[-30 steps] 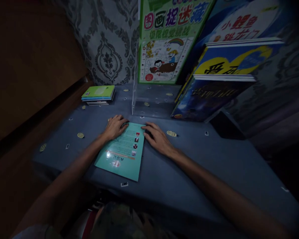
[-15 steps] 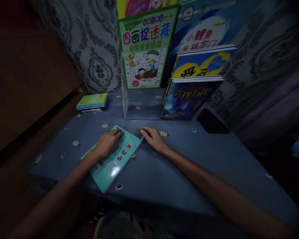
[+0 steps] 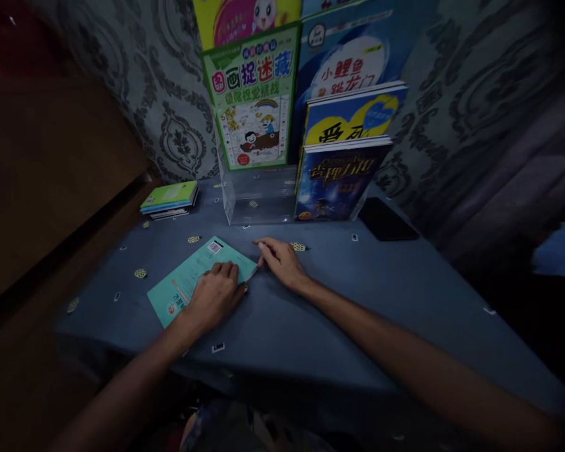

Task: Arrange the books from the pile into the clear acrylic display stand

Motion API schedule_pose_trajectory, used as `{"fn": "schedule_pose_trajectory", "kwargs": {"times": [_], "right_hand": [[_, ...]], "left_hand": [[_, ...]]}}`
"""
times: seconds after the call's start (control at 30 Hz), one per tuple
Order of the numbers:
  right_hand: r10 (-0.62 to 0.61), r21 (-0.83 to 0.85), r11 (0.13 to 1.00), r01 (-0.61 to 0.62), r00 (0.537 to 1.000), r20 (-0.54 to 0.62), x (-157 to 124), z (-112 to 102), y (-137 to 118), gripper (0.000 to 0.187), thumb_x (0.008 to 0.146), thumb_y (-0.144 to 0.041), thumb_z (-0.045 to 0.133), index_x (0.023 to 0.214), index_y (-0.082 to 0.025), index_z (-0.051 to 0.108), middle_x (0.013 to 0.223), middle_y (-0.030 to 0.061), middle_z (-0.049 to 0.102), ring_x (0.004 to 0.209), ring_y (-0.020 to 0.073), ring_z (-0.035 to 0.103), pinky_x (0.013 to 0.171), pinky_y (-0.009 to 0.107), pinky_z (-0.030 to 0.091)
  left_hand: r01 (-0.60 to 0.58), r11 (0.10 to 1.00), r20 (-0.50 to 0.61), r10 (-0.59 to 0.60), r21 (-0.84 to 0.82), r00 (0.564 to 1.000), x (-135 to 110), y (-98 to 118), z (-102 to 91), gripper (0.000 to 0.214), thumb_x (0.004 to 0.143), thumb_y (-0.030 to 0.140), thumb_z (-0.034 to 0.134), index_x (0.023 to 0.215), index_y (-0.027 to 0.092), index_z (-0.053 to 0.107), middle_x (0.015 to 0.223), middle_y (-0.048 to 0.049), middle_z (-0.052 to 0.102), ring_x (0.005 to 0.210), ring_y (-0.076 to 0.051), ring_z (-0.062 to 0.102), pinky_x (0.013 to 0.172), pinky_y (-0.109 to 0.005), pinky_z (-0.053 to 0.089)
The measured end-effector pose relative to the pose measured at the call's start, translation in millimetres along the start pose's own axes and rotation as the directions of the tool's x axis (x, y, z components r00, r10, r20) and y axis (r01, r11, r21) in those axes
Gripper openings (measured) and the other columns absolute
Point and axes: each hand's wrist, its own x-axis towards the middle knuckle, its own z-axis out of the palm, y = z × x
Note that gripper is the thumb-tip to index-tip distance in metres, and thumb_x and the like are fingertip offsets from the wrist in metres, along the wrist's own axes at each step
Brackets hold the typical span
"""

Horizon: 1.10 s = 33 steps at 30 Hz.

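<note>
A teal book (image 3: 188,273) lies at an angle on the cloth-covered table, with a barcode, small print and a round logo on the cover that faces up. My left hand (image 3: 216,292) rests flat on its lower right part, fingers stretched and slightly bent, hiding that side and the nearest corner. My right hand (image 3: 282,263) lies on the table beside the book's right corner. Its index finger points left, the other fingers are loosely curled, and the lowest fingertip is at the corner. I see no firm grip on the book.
A clear acrylic rack (image 3: 258,201) holds upright books, among them a green picture book (image 3: 257,103) and a dark blue book (image 3: 336,179). A small stack of books (image 3: 169,198) lies at the back left. A black flat object (image 3: 388,220) rests right of the rack.
My left hand has slid right and toward me across the book, uncovering the barcode and the left part of the cover. My right hand stays by the corner. The view has shifted slightly.
</note>
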Motion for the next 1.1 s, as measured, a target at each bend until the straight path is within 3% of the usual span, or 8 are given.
{"fn": "schedule_pose_trajectory", "kwargs": {"times": [0.17, 0.37, 0.6, 0.73, 0.9, 1.1], "right_hand": [[-0.023, -0.013, 1.000, 0.022, 0.999, -0.029, -0.7, -1.6, -1.4, 0.029, 0.096, -0.025, 0.042, 0.110, -0.017, 0.067, 0.065, -0.0011, 0.068, 0.061, 0.0152, 0.062, 0.066, 0.026, 0.046], [-0.057, -0.021, 0.998, 0.056, 0.996, -0.074, -0.6, -1.7, 0.8, 0.029, 0.097, -0.025, 0.041, 0.112, -0.018, 0.066, 0.070, -0.0003, 0.070, 0.067, 0.0162, 0.065, 0.070, 0.027, 0.047], [-0.188, -0.085, 0.979, 0.184, 0.981, -0.042, -4.8, -3.4, -4.8, 0.030, 0.099, -0.024, 0.039, 0.115, -0.020, 0.065, 0.082, 0.0036, 0.072, 0.083, 0.0195, 0.067, 0.080, 0.032, 0.049], [-0.298, -0.191, 0.931, 0.312, 0.949, 0.101, -11.0, 0.2, -3.4, 0.028, 0.100, -0.024, 0.041, 0.111, -0.020, 0.066, 0.091, 0.0069, 0.071, 0.087, 0.0200, 0.066, 0.081, 0.031, 0.050], [-0.345, -0.330, 0.834, 0.443, 0.884, 0.314, -17.6, 8.6, -2.8, 0.024, 0.099, -0.024, 0.044, 0.098, -0.020, 0.068, 0.080, 0.0064, 0.070, 0.075, 0.0203, 0.065, 0.073, 0.031, 0.048], [-0.317, -0.342, 0.836, 0.429, 0.887, 0.336, -18.2, 11.1, -10.5, 0.024, 0.099, -0.023, 0.043, 0.102, -0.019, 0.066, 0.087, 0.0085, 0.070, 0.081, 0.0223, 0.064, 0.072, 0.033, 0.051]], "left_hand": [[-0.004, 1.000, 0.060, 0.005, -0.021, 0.998, 3.3, -0.1, -15.9, 0.019, 0.098, 0.028, 0.045, 0.098, 0.017, 0.060, 0.102, -0.0117, 0.069, 0.100, -0.027, 0.064, 0.076, -0.034, 0.049], [-0.009, 0.999, 0.055, 0.012, -0.046, 0.998, 4.1, -2.2, -23.5, 0.024, 0.099, 0.024, 0.039, 0.094, 0.018, 0.062, 0.095, -0.0098, 0.071, 0.089, -0.025, 0.068, 0.074, -0.034, 0.048], [-0.022, 1.000, 0.035, 0.022, -0.007, 0.999, 3.6, 2.7, -14.9, 0.023, 0.099, 0.026, 0.041, 0.099, 0.016, 0.062, 0.101, -0.0108, 0.070, 0.095, -0.025, 0.067, 0.077, -0.034, 0.051], [-0.009, 1.000, -0.028, 0.009, 0.003, 1.000, -1.1, 3.2, -1.7, 0.023, 0.097, 0.031, 0.048, 0.109, 0.016, 0.061, 0.113, -0.0137, 0.067, 0.104, -0.026, 0.064, 0.081, -0.035, 0.053], [-0.081, 0.982, -0.104, 0.064, -0.169, 0.992, -14.5, -31.3, 5.1, 0.031, 0.100, 0.035, 0.044, 0.124, 0.021, 0.059, 0.128, -0.0091, 0.064, 0.116, -0.023, 0.060, 0.096, -0.037, 0.051], [0.177, 0.962, -0.045, -0.190, -0.207, 0.981, -46.9, -94.5, 19.1, 0.039, 0.101, 0.034, 0.040, 0.135, 0.021, 0.054, 0.142, -0.0095, 0.054, 0.124, -0.025, 0.056, 0.098, -0.039, 0.050]]}}
